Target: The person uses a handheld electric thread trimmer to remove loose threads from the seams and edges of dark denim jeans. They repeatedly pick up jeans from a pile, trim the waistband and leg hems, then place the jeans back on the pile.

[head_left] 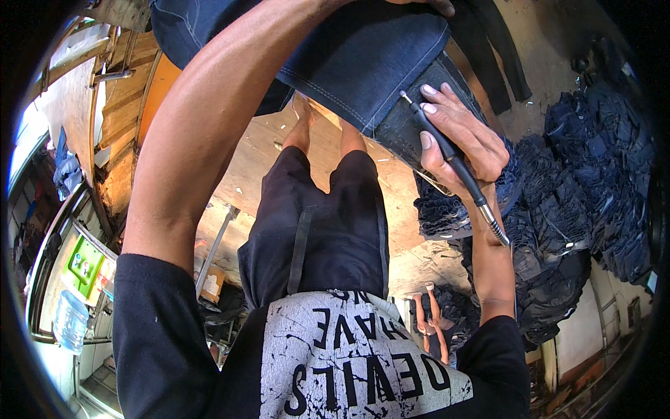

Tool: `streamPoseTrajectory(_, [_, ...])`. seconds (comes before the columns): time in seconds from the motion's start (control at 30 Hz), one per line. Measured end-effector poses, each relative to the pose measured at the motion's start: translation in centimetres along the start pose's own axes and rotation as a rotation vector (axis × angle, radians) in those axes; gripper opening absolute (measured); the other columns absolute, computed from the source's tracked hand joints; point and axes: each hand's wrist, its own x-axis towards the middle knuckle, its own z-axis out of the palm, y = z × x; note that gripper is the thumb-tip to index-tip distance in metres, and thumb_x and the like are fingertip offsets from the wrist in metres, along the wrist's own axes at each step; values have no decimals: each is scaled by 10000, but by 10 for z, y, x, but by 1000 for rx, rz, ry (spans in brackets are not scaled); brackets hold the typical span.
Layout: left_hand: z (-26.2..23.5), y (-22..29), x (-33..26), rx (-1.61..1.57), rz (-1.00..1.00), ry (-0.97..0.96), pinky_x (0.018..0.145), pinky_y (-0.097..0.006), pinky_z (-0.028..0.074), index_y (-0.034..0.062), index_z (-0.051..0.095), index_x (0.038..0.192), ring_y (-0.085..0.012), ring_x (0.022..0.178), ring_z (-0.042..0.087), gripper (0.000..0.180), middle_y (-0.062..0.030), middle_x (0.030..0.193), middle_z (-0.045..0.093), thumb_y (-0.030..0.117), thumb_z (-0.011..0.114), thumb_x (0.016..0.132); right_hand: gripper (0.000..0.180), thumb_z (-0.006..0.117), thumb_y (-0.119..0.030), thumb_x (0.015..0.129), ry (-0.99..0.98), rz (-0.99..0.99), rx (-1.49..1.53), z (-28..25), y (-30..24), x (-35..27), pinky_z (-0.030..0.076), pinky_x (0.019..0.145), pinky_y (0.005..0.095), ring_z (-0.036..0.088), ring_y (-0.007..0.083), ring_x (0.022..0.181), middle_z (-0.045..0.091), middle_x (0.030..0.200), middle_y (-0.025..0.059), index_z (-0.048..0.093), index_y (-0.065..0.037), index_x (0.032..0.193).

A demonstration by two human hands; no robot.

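Note:
In my right hand (pixel 474 140) is a slim black pen-shaped rotary handpiece (pixel 466 174) with a thin metal tip and a spring-like metal sleeve at its rear. My fingers close round its body. The tip touches or hovers just over the stitched edge of a dark blue denim garment (pixel 363 63); which of the two I cannot tell. Pale double stitching runs along the hem. Under the denim lies a dark, worn flat support (pixel 398 143). My left arm arches over the cloth, and my left hand (pixel 438 5) rests at its far edge, mostly cut off by the frame.
Large piles of dark folded denim (pixel 558 181) stand on the right. Dark trousers (pixel 492 56) lie on the floor beyond my right hand. A clear water bottle (pixel 71 321) and a green tray (pixel 85 262) are at the left. Another person's legs (pixel 431 318) show behind me.

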Motion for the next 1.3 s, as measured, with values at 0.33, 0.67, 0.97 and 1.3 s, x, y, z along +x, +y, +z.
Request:
streamPoseTrajectory(0.33, [0, 0, -1, -15, -21, -7, 713, -501, 587, 33, 805, 891, -431, 798, 756, 316, -235, 837, 754, 341, 872, 875, 308, 795, -57, 801, 82, 57, -43, 2, 2, -1, 607, 1085, 517, 798, 342, 1132, 829, 1079, 187, 829, -7, 1104])
streamPoseTrajectory(0.67, [-4, 5, -1, 11, -67, -46, 704, -508, 585, 29, 801, 879, -434, 787, 755, 328, -240, 821, 746, 350, 870, 870, 285, 789, -38, 794, 12, 22, 2, 0, -2, -2, 598, 1093, 540, 798, 349, 1130, 830, 1047, 171, 833, 2, 1072])
streamPoseTrajectory(0.97, [2, 2, -1, 16, -8, 20, 719, -513, 592, 34, 808, 909, -443, 803, 756, 331, -246, 847, 754, 358, 866, 868, 306, 804, -47, 780, -77, -42, 46, -2, 0, -5, 606, 1080, 543, 800, 336, 1128, 828, 1051, 174, 834, 2, 1081])
streamPoseTrajectory(1.3, [0, 3, 0, 21, -29, -16, 734, -515, 595, 30, 802, 913, -448, 822, 756, 348, -255, 861, 754, 369, 867, 863, 280, 809, -51, 779, -137, -75, 90, -2, -3, -5, 613, 1072, 528, 803, 333, 1119, 829, 1028, 180, 840, -2, 1052])
